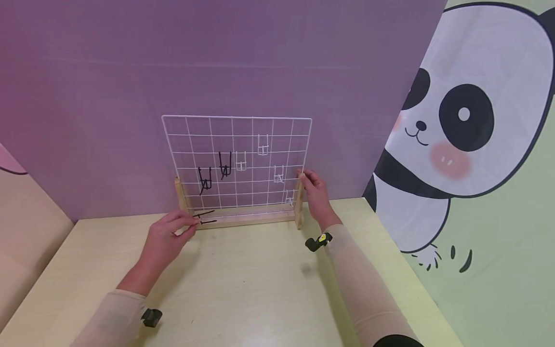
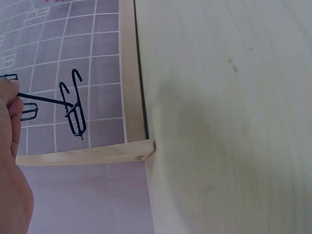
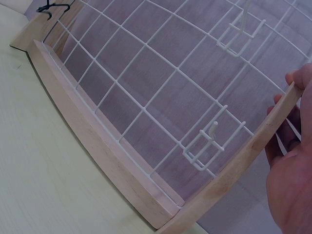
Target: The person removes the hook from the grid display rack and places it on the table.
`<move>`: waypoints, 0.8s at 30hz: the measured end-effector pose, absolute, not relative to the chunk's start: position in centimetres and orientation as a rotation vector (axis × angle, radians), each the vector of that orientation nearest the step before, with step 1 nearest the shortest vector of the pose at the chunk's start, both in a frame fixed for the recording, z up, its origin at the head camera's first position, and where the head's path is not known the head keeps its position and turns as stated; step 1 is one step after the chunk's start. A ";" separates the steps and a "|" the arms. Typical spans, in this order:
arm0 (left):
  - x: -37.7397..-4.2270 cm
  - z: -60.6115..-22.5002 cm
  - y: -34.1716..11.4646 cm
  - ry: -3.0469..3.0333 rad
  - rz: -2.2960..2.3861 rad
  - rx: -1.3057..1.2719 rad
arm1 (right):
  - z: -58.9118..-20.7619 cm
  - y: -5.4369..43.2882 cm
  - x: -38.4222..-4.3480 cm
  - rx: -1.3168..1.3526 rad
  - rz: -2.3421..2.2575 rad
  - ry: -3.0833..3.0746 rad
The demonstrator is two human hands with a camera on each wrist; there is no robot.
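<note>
A white wire grid panel (image 1: pixel 243 135) stands upright in a wooden base (image 1: pixel 243 222) with side posts. My left hand (image 1: pixel 166 236) pinches a black wire hook (image 2: pixel 73 105) by its long prong, close to the panel's lower left corner. The hook's two bent ends overlap the grid wires in the left wrist view. At the other side, my right hand (image 1: pixel 318 197) grips the top of the right wooden post (image 3: pixel 234 168), fingers behind it. Two black hooks, one lower (image 1: pixel 205 180) and one higher (image 1: pixel 225 165), hang on the grid's left half.
Several white hooks, among them a top one (image 1: pixel 263 144) and a low one (image 3: pixel 204 146), hang on the middle and right of the grid. A pale wooden table (image 1: pixel 243 289) lies beneath. Behind stands a purple backdrop (image 1: pixel 234 58), with a panda wall picture (image 1: pixel 459 58) at right.
</note>
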State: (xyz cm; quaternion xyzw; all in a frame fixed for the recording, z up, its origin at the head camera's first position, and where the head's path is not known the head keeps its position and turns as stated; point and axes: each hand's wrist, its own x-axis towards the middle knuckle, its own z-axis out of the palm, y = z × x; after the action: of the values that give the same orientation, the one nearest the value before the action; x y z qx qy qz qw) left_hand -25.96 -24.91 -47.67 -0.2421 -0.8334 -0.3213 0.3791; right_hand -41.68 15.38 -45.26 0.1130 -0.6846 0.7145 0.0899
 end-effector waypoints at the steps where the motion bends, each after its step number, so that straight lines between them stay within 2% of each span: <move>1: -26.0 -47.8 -24.9 -2.142 -0.820 -0.612 | -45.2 15.4 -41.7 0.336 2.124 -2.036; 24: -26.9 -50.1 -25.1 -2.275 -0.798 -0.642 | -45.1 15.3 -41.3 0.340 2.116 -2.046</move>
State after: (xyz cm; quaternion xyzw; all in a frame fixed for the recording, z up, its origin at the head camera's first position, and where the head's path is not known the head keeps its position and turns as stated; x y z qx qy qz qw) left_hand -26.92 -25.12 -50.12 -0.2439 -0.8646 -0.3033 0.3179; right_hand -41.32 15.34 -45.11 0.1141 -0.6878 0.7113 0.0892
